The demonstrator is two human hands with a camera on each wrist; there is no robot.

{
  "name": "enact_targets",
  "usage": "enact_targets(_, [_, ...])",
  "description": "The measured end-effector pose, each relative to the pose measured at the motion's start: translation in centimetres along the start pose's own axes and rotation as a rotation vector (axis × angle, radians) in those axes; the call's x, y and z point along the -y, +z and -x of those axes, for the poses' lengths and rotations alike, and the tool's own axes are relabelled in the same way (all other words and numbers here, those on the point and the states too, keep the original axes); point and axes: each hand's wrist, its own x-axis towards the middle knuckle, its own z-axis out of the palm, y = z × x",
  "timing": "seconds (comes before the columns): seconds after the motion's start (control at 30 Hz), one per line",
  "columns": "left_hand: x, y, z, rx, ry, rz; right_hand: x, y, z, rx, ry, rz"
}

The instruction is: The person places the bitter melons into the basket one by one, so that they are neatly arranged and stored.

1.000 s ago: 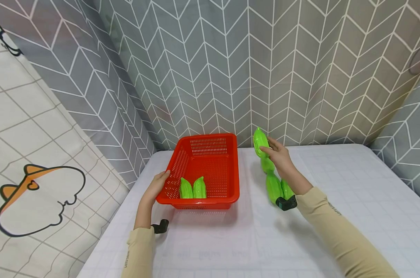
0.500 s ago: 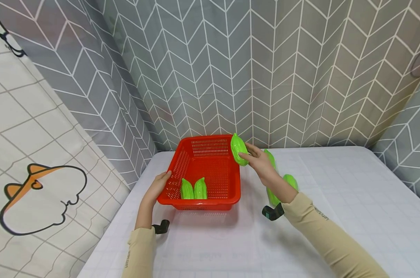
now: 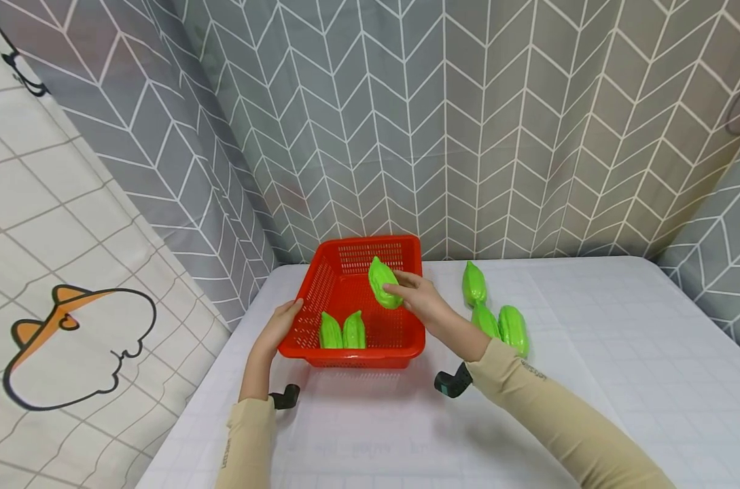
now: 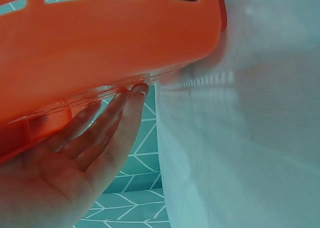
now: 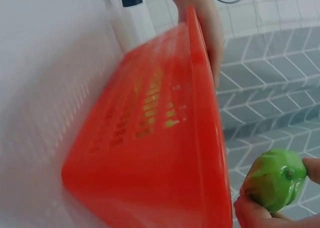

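My right hand (image 3: 423, 299) pinches a glossy, bright green ridged fruit (image 3: 383, 284) with a pointed tip, held above the inside of the red plastic basket (image 3: 415, 326). The right wrist view shows the blunt end of that green fruit (image 5: 276, 180) between thumb and fingers, beyond the basket rim. My left hand (image 3: 276, 329) holds the basket's left rim; in the left wrist view its fingers (image 4: 112, 138) reach under the rim. Two similar green fruits (image 3: 354, 331) lie side by side at the near end inside the basket.
Several more green fruits lie right of the basket: one at the back (image 3: 473, 283), one in front of it (image 3: 484, 319), partly behind my right forearm, and one beside that (image 3: 513, 329). A white cloth covers the table (image 3: 590, 339). A grey patterned curtain (image 3: 498, 136) hangs behind.
My right hand has carried the green fruit leftward from above the fruits on the table to over the basket. The left hand stays on the basket rim.
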Motion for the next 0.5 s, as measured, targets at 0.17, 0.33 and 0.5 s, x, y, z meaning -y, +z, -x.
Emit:
enact_targets(0.17, [-0.1, 0.0, 0.0, 0.005, 0.005, 0.002, -0.3, 1.0, -0.2, -0.002, 0.069, -0.014])
enact_targets(0.33, [-0.1, 0.0, -0.1, 0.006, -0.009, 0.000, -0.7, 1.5, -0.5, -0.004, 0.124, -0.031])
enact_targets(0.5, [-0.1, -0.2, -0.1, 0.010, -0.018, 0.003, -0.7, 2.0, -0.5, -0.015, 0.156, 0.010])
